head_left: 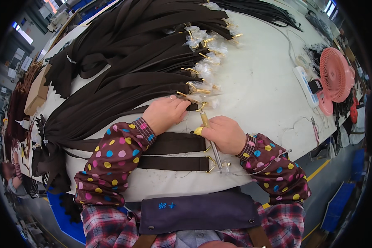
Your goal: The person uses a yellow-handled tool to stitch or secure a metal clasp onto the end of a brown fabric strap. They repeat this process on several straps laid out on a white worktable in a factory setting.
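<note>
My left hand (165, 113) is closed on the end of a dark brown strap (191, 107), close to its gold-coloured metal ring (201, 106). In my right hand (225, 134) is a slim pen-shaped tool (218, 155) with a silver shaft and a brass-coloured upper part. Its upper end points at the ring, but whether it touches cannot be made out. Yellow wrapping covers the right thumb. Nearer to me, two more straps (173, 164) lie flat, each with a gold-coloured ring at its right end. The fingertips of my left hand are partly hidden.
Bundles of dark straps (124, 74) with plastic-wrapped metal ends (204, 68) cover the white table's (260, 78) left and far side. At right are a pink fan (334, 74), a white power strip (306, 87) and small scissors (315, 130). A thin cord (273, 162) crosses my right sleeve.
</note>
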The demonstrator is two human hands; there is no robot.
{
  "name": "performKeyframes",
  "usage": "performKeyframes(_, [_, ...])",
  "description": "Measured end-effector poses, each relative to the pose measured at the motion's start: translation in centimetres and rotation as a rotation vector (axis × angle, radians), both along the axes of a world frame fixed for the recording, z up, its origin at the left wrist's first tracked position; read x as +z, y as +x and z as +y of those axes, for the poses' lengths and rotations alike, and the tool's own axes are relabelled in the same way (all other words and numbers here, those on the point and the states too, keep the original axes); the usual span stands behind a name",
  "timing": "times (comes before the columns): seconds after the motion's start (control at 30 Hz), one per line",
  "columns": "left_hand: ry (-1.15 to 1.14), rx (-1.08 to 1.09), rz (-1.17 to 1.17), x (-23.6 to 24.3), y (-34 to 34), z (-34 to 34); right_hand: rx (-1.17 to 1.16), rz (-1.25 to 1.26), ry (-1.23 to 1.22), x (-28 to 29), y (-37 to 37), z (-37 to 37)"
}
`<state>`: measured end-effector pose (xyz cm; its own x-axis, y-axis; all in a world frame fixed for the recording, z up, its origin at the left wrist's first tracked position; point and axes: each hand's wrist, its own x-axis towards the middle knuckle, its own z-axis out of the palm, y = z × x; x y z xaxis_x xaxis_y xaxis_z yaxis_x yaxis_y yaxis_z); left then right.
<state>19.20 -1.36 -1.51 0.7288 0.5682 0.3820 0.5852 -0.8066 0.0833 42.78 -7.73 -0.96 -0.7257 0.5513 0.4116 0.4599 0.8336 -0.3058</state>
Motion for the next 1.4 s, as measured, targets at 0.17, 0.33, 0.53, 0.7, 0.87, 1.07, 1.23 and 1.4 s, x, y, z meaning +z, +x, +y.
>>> performKeyframes(0.17, [0.011, 0.137, -0.144, 0.9, 0.6, 1.6, -0.14, 0.147, 0.054, -0.2, 0.8, -1.0])
performKeyframes(0.33, [-0.22, 0.33, -0.261, 0.8, 1.4, 3.3, -0.187, 0.16, 0.106, -1.0, 0.5, 0.1])
performKeyframes(0.53, [-0.254, 0.488, -0.313, 0.5, 1.6, 5.2, -0.235, 0.198, 0.188, -0.5, 0.2, 3.2])
performKeyframes(0.7, [0.011, 0.207, -0.214, 1.9, 0.8, 2.9, -0.325, 0.211, 0.082, -0.5, 1.0, 1.8])
performKeyframes(0.87, [0.089, -0.168, -0.024, 3.1, 1.0, 2.4, -0.395, 0.173, -0.037, -0.7, 2.0, -0.3])
performKeyframes(1.07, [0.091, -0.282, 0.023, 3.4, 1.9, 3.8, -0.333, 0.165, -0.117, -1.2, 2.7, -2.1])
performKeyframes(1.23, [0.014, -0.378, 0.268, 4.8, 0.7, 3.3, -0.277, 0.219, -0.091, -0.9, 2.8, -2.4])
performKeyframes(1.4, [0.074, -0.263, 0.254, 4.6, 0.0, 4.2, -0.251, 0.198, -0.062, -0.9, 2.9, -2.4])
